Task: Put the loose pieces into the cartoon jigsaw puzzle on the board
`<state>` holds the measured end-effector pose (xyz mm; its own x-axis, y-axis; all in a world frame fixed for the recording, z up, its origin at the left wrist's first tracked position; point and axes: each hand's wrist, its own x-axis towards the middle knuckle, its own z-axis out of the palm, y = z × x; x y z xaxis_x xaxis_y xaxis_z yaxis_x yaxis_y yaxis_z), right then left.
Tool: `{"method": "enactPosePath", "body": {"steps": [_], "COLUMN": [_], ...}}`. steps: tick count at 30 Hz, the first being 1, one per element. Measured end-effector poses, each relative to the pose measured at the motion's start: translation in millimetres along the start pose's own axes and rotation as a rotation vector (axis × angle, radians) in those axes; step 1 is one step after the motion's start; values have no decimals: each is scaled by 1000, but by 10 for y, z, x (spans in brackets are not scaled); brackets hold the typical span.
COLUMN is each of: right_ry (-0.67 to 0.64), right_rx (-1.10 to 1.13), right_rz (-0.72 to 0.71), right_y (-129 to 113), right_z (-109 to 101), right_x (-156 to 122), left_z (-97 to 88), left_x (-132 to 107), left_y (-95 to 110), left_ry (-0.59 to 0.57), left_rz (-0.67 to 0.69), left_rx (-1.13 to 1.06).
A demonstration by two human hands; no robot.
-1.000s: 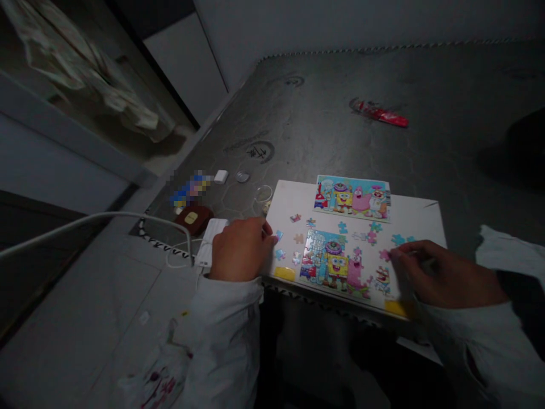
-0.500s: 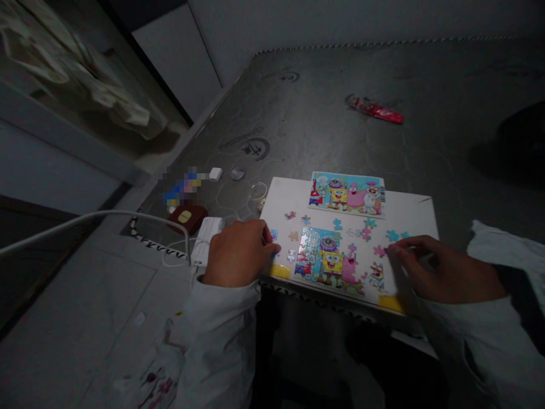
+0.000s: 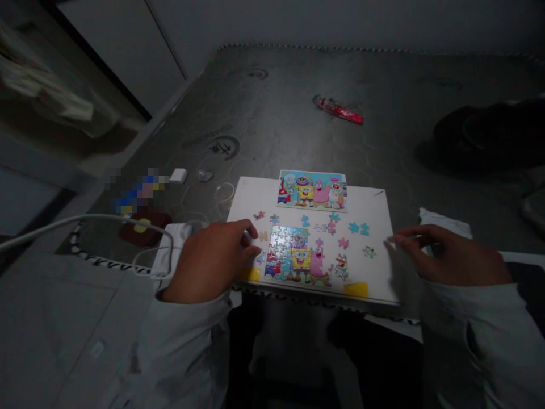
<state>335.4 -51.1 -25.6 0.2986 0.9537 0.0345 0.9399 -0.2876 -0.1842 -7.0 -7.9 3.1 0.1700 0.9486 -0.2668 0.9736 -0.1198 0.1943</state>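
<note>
A partly joined cartoon jigsaw puzzle [image 3: 293, 258] lies on a white board [image 3: 370, 213]. Several loose pieces surround it, including a pink piece [image 3: 343, 243], a blue piece [image 3: 353, 228] and a pale piece [image 3: 369, 251]. Above them rests the printed reference picture [image 3: 313, 191]. At the board's left edge is my left hand [image 3: 215, 253], its thumb and index finger apart beside a beige piece [image 3: 263, 236]. My right hand [image 3: 447, 255] hovers just past the right edge, fingers loosely curved with a small gap and no piece visible between them.
Left of the board are a white power adapter [image 3: 170, 250] with a cable, a brown box [image 3: 145, 228], a small white block [image 3: 178, 175] and a clear round lid [image 3: 225, 192]. A red wrapper [image 3: 338, 109] lies farther back. White tissue [image 3: 445, 221] sits at right.
My right hand has drawn back from the pink piece to beyond the board's right edge, uncovering a pale piece. My left hand stays by the left edge. The view has swung right.
</note>
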Motion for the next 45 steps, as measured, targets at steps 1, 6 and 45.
{"method": "enactPosePath", "body": {"steps": [1, 6, 45], "right_ry": [3, -21, -163], "right_rx": [-1, 70, 98], "right_rz": [-9, -82, -174], "right_y": [20, 18, -113], "right_z": [-5, 33, 105], "right_x": [-1, -21, -21], "left_z": [4, 17, 38], "left_x": [4, 18, 98], "left_y": [-1, -5, 90], "left_ry": [2, 2, -67], "left_rz": [5, 17, -46], "left_rx": [4, 13, -47]}}
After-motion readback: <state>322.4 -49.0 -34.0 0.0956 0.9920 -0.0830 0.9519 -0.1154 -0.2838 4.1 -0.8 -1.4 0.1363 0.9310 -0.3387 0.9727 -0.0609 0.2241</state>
